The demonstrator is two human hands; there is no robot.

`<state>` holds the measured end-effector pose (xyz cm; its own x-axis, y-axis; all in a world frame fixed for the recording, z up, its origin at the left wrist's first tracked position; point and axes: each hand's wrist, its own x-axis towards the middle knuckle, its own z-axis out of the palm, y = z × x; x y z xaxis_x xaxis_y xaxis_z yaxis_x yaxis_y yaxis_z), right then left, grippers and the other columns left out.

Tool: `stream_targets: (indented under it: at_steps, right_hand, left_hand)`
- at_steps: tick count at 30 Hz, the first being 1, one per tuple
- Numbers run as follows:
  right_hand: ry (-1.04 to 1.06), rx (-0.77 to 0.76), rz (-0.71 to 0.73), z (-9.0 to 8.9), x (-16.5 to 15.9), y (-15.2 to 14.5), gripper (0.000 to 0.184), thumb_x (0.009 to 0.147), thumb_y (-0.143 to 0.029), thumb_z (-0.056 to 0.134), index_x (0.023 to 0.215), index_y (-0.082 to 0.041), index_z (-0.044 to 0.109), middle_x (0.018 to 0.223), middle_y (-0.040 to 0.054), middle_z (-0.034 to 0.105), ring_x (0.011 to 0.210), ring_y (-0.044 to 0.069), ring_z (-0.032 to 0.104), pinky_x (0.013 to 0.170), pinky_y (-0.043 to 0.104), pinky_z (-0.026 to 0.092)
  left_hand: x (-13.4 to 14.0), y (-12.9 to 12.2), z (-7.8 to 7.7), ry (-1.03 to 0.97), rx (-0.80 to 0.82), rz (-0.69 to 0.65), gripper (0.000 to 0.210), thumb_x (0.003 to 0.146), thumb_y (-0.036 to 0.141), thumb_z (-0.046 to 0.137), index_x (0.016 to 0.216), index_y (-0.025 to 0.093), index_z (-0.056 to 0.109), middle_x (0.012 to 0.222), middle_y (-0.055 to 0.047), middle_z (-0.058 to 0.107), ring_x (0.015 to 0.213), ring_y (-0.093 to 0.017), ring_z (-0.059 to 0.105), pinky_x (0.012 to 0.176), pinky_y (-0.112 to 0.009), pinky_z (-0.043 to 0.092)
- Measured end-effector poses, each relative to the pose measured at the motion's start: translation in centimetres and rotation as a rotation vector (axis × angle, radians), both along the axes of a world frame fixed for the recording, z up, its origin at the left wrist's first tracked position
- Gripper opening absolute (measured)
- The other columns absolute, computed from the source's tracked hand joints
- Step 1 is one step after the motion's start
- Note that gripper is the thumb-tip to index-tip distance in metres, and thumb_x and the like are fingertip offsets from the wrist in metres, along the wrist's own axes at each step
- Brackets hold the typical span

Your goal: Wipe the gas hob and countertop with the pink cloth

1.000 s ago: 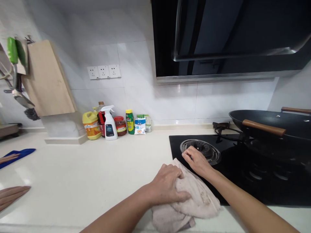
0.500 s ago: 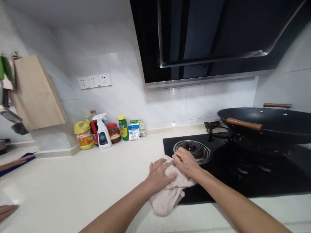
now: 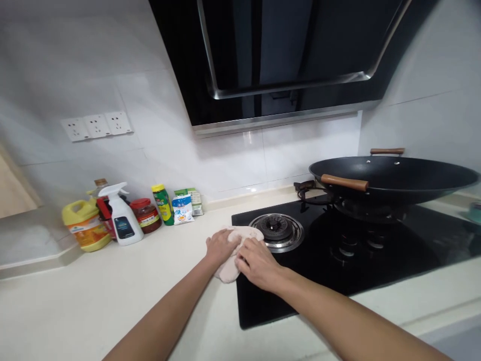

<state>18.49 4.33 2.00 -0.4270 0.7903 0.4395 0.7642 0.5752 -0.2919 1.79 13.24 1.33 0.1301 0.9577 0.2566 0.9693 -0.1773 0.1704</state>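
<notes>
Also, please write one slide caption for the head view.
Left hand and right hand on a cloth beside a hob burner.

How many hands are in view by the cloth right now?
2: the left hand lies on the pale cloth; the right hand is over its right side. No other hand shows.

L grip (image 3: 221,245) + R grip (image 3: 258,263) on cloth (image 3: 228,271); @ hob (image 3: 289,288) edge; wok (image 3: 394,175) R-side

Cloth (image 3: 227,273): partly hidden under left hand (image 3: 220,247) and right hand (image 3: 258,263).
Range hood (image 3: 285,55): cut by top edge.
Wooden board (image 3: 14,188): cut by left edge.
Brown-capped bottle (image 3: 100,183): mostly behind spray bottle (image 3: 126,220).
Greenish object (image 3: 475,212): cut, right edge (identity unclear).
</notes>
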Motion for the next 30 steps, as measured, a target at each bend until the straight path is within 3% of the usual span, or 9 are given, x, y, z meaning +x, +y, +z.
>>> stream_targets:
  at_steps: [4, 10, 15, 21, 25, 30]
  right_hand:
    - [-0.134, -0.073, 0.053, -0.2, -0.3, 0.1, 0.028, 0.096, -0.037, 0.052, 0.109, -0.016, 0.065, 0.119, 0.0125, 0.059, 0.114, 0.027, 0.049, 0.099, 0.043, 0.037]
    - [-0.117, -0.111, 0.067, -0.7, 0.0, 0.6, 0.041, 0.096, -0.044, 0.05, 0.124, -0.016, 0.061, 0.124, 0.0131, 0.056, 0.119, 0.028, 0.048, 0.109, 0.047, 0.033]
    - [-0.107, -0.138, 0.073, -1.0, 0.3, 1.2, 0.045, 0.097, -0.049, 0.047, 0.126, -0.018, 0.061, 0.125, 0.0127, 0.055, 0.122, 0.028, 0.046, 0.111, 0.048, 0.03]
    - [-0.038, -0.157, -0.017, -0.7, 0.6, 2.1, 0.044, 0.101, -0.047, 0.04, 0.126, -0.017, 0.063, 0.127, 0.0128, 0.057, 0.123, 0.027, 0.048, 0.109, 0.043, 0.032]
    - [0.031, -0.151, -0.089, -0.3, 1.0, 2.5, 0.043, 0.104, -0.043, 0.035, 0.117, -0.018, 0.067, 0.123, 0.0122, 0.06, 0.114, 0.024, 0.053, 0.1, 0.04, 0.038]
    - [0.078, -0.129, -0.116, 0.0, 1.3, 2.2, 0.042, 0.104, -0.041, 0.033, 0.107, -0.019, 0.068, 0.118, 0.0106, 0.061, 0.109, 0.022, 0.053, 0.096, 0.038, 0.039]
  left_hand:
    - [0.1, 3.7, 0.3, 0.005, 0.0, 0.067, 0.049, 0.094, 0.059, 0.042, 0.132, 0.033, 0.06, 0.143, -0.006, 0.059, 0.131, -0.03, 0.052, 0.107, -0.048, 0.035]
    - [0.2, 8.9, 0.8, 0.0, -0.048, 0.209, 0.053, 0.091, 0.062, 0.042, 0.129, 0.032, 0.063, 0.139, -0.012, 0.061, 0.126, -0.037, 0.054, 0.102, -0.057, 0.036]
    - [0.3, 10.8, 0.9, -0.002, -0.073, 0.249, 0.054, 0.093, 0.057, 0.038, 0.14, 0.035, 0.055, 0.144, -0.012, 0.056, 0.128, -0.039, 0.051, 0.1, -0.061, 0.034]
    - [0.4, 7.3, 1.3, 0.051, -0.067, 0.185, 0.054, 0.097, 0.048, 0.038, 0.148, 0.036, 0.045, 0.142, -0.012, 0.056, 0.127, -0.037, 0.053, 0.103, -0.057, 0.036]
    - [0.1, 2.9, 1.6, 0.104, -0.053, 0.117, 0.047, 0.096, 0.043, 0.041, 0.138, 0.029, 0.057, 0.137, -0.012, 0.061, 0.124, -0.033, 0.057, 0.102, -0.049, 0.04]
    - [-1.3, -3.8, 2.2, 0.163, -0.06, -0.051, 0.036, 0.095, 0.043, 0.045, 0.119, 0.027, 0.065, 0.13, -0.005, 0.066, 0.118, -0.024, 0.062, 0.098, -0.031, 0.044]
